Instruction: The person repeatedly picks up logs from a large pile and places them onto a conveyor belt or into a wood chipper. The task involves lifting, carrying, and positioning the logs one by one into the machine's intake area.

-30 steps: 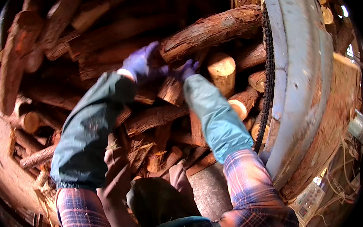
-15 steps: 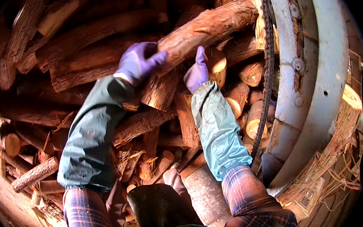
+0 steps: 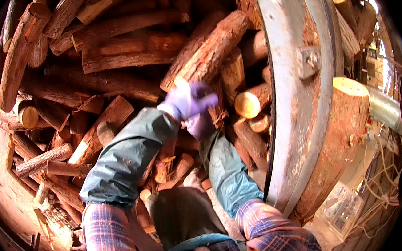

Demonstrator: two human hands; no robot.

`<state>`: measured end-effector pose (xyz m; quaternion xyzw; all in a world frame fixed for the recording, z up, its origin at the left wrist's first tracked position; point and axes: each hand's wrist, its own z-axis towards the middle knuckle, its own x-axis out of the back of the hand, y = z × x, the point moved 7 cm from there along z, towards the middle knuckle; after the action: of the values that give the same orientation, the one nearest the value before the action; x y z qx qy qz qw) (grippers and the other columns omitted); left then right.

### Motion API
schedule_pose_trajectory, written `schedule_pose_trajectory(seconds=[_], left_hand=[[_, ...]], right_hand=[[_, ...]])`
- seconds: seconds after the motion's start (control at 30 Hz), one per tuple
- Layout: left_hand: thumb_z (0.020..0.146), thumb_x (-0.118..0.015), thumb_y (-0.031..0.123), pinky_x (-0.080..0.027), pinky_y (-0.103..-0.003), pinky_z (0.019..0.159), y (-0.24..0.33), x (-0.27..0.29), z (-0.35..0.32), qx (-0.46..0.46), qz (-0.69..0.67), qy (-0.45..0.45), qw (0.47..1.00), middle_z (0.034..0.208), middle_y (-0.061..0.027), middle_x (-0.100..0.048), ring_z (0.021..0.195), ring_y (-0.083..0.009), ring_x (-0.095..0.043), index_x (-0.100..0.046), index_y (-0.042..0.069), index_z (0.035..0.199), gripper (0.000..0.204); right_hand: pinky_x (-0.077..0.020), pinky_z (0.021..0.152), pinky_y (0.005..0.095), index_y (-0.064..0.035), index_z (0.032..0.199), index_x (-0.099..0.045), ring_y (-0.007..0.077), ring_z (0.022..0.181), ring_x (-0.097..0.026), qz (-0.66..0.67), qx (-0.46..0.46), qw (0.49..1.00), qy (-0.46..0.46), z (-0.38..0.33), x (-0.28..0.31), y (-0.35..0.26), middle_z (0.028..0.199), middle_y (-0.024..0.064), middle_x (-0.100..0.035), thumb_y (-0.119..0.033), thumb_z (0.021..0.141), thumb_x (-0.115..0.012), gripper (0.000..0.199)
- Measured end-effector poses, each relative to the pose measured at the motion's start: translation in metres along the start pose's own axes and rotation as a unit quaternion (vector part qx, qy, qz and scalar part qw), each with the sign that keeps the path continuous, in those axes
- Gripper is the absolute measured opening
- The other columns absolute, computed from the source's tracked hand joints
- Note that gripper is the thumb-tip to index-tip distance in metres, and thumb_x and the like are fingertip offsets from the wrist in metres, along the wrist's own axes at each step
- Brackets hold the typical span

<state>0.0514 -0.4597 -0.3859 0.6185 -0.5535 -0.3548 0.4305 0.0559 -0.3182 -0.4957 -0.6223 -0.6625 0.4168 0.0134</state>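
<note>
A thick, rough-barked log [image 3: 216, 44] slants up and to the right across the wood pile, its near end just beyond my hands. My left hand [image 3: 187, 100], in a purple glove, is at that near end, its fingers stretched to the right; whether it touches the bark I cannot tell. My right hand [image 3: 201, 125], also gloved, is in shadow just below, partly covered by the left hand, so its fingers are hidden. A cut log with a pale round end [image 3: 247, 105] lies to the right of the hands.
Several logs [image 3: 129, 53] are heaped beyond and to the left. A curved, rusty grey metal rim [image 3: 283, 95] rises on the right, with a thick upright log [image 3: 335, 148] outside it. Farther right are a control box [image 3: 342, 209] and loose cords [image 3: 380, 177].
The slanting log appears lower and farther left in view. My hands have come together near its near end; the right hand has moved down and left. The view has shifted too.
</note>
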Motion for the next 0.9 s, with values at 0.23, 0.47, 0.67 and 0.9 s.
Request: schedule_pose_trajectory(seconds=[0.23,0.47,0.67,0.9], left_hand=[[0.063,-0.075,0.068,-0.032,-0.041,0.111,-0.042,0.035,0.057,0.117,0.218,0.029,0.968,0.142,-0.0233,-0.043,0.135,-0.0357,-0.04,-0.018,0.014,0.154,0.12],[0.064,-0.073,0.064,-0.041,-0.041,0.105,-0.058,0.005,0.067,0.097,0.127,0.108,0.981,0.133,-0.0272,-0.052,0.127,-0.0396,-0.05,-0.024,0.007,0.151,0.115],[0.072,-0.085,0.004,-0.055,-0.032,0.082,-0.126,-0.03,-0.092,0.116,-0.296,0.048,0.947,0.121,-0.0171,-0.06,0.103,-0.0209,-0.062,-0.027,0.002,0.144,0.092],[0.075,-0.052,0.08,-0.033,-0.023,0.052,-0.065,-0.18,-0.287,0.452,-0.747,-0.044,0.486,0.084,-0.0044,-0.036,0.062,-0.0149,-0.034,-0.046,0.011,0.126,0.086]], right_hand=[[-0.0362,0.109,0.0422,0.0053,0.138,-0.042,0.0302,0.127,-0.05,0.02,-0.056,0.998,-0.001,0.074,-0.003,-0.043,0.135,0.0198,-0.053,-0.073,0.089,-0.04,0.093],[-0.0504,0.091,0.0407,0.0037,0.112,-0.065,0.0238,0.095,-0.067,0.055,-0.125,0.989,-0.059,0.071,0.007,-0.032,0.105,0.0153,-0.071,-0.067,0.094,-0.037,0.078],[-0.0374,0.107,0.033,-0.0027,0.139,-0.048,0.0174,0.121,-0.052,-0.055,-0.002,0.995,0.088,-0.075,0.02,0.011,0.135,0.0082,-0.055,-0.035,0.096,-0.06,0.055],[-0.0398,0.105,0.0332,-0.0027,0.135,-0.051,0.0165,0.119,-0.053,0.135,-0.222,0.966,-0.001,-0.126,0.022,0.031,0.131,0.0083,-0.057,-0.037,0.095,-0.061,0.054]])
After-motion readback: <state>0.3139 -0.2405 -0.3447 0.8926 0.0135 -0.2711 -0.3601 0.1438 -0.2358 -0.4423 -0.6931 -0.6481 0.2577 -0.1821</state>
